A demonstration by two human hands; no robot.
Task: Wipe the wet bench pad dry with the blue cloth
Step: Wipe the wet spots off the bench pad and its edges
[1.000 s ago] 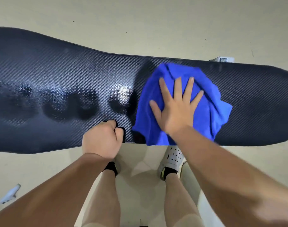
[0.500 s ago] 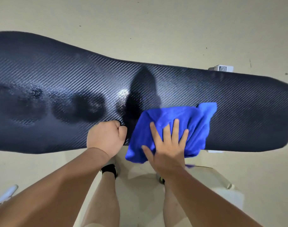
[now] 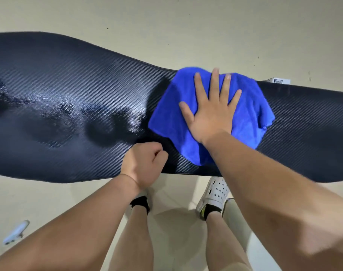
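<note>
1. Far left of the long black bench pad with the woven carbon-look vinyl cover (image 3: 73, 90): a glistening film of water beads (image 3: 49, 106) runs from the left edge toward the middle. I judge this the bulk of what is left to dry.
2. My left hand (image 3: 145, 165) is curled into a fist, knuckles resting on the near edge of the surface and holding nothing. It looks like a brace; I should keep it clear of the wet patch.
3. The crumpled blue microfibre cloth (image 3: 248, 114) lies on the pad right of centre, reaching up to the far edge. My right hand (image 3: 211, 112) is flat on top, fingers spread, palm pressing down.
4. To do this well: keep the palm pressure even, overlap each pass, and work leftward into the beads. Refold to a dry face if the cloth starts to smear.
5. Right, past the far edge: a small white box (image 3: 279, 81) on the floor carries a dark printed mark, too small to read. No brand shows on pad or cloth.
</note>
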